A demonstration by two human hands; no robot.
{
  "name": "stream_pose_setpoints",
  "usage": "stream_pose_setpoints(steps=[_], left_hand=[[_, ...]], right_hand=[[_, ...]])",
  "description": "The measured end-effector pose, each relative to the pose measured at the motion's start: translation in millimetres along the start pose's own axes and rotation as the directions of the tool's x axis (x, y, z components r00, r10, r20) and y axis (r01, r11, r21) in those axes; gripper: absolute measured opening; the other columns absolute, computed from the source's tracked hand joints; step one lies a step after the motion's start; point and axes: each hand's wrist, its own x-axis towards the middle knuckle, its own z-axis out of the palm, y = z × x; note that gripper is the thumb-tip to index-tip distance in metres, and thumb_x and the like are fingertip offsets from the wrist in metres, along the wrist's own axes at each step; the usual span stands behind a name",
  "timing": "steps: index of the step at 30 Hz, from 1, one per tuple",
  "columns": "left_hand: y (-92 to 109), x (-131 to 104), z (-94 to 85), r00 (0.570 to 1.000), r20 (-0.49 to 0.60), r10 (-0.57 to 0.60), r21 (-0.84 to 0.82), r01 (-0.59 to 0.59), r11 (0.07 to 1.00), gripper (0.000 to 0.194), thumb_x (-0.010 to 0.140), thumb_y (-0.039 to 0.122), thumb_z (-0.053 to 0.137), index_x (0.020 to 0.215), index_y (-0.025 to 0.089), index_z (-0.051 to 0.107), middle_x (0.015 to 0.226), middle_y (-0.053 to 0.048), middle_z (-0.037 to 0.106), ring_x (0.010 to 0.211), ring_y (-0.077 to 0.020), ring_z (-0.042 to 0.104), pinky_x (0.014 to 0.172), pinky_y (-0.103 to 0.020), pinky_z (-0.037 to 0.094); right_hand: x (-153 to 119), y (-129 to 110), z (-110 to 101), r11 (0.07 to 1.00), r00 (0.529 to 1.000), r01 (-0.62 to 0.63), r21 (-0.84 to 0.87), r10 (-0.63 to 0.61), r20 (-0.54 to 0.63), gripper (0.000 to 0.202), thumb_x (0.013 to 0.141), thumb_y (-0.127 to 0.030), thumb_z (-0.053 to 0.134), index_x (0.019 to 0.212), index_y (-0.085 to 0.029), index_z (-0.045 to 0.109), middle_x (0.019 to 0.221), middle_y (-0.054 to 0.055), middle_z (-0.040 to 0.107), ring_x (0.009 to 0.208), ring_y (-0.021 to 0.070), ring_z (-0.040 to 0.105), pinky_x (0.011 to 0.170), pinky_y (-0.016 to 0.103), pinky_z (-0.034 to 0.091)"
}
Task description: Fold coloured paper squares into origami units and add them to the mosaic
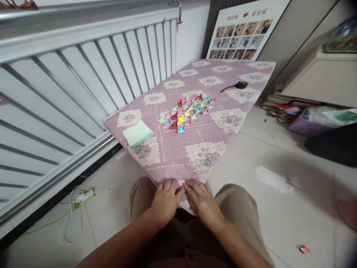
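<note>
At the near corner of the cloth-covered table [178,156], a small piece of pink paper [181,182] lies between my hands, mostly hidden by the fingers. My left hand [166,199] bends its fingers over the paper's left side, the thumb pointing inward. From the right, my right hand [203,199] presses its closed fingers on the same paper, thumb and index near the left thumb. Farther up stand several small folded paper pieces [181,118] in rows, in green, pink, red, blue and yellow. A stack of square paper sheets [138,133], pale green on top, rests at the left edge.
A black ladle-like object [241,85] lies toward the far right of the table. White radiator [83,89] runs along the left. A photo board [240,33] leans behind. On the floor are a power strip [83,199], a purple bin [306,123] and a small wrapper [303,248].
</note>
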Motion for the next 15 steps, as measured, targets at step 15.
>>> stream_pose_setpoints(steps=[15], left_hand=[[-1, -7, 7.3, 0.997, -0.071, -0.023, -0.084, 0.017, 0.996, 0.047, 0.089, 0.019, 0.048, 0.134, 0.034, 0.045, 0.136, -0.009, 0.046, 0.115, -0.0279, 0.045, 0.089, -0.043, 0.041]], right_hand=[[31, 5, -3, 0.969, 0.97, -0.244, -0.031, 0.243, -0.025, 0.016, 0.086, -0.028, 0.058, 0.099, -0.026, 0.067, 0.1, 0.007, 0.064, 0.094, 0.0244, 0.054, 0.075, 0.037, 0.037]])
